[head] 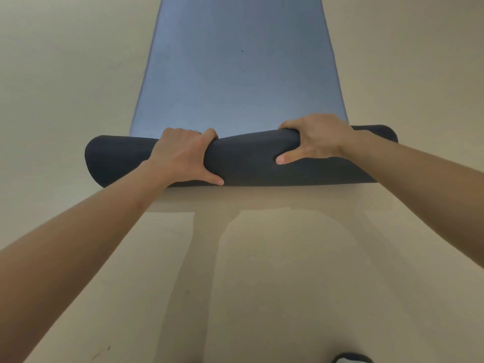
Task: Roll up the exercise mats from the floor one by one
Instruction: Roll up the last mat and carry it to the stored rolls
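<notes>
- I see the blue mat [235, 74] partly rolled: a thick dark roll [248, 158] lies across its near end on the floor [65, 74].
- My left hand [183, 153] and right hand [314, 140] each clasp the roll, fingers over the top, thumbs on the near side.
- A long flat stretch beyond the roll is left to wind up; I judge this mat under half done.
- No other mats in view.
- No brand or writing readable.

The exercise mat [235, 74] looks like soft foam or rubber: its flat blue face is smooth with a faint sheen, while the rolled part [248, 163] shows a darker, matt grey-blue underside that dents slightly. The floor [288, 271] is a smooth, matt beige surface with faint scuffs.
</notes>
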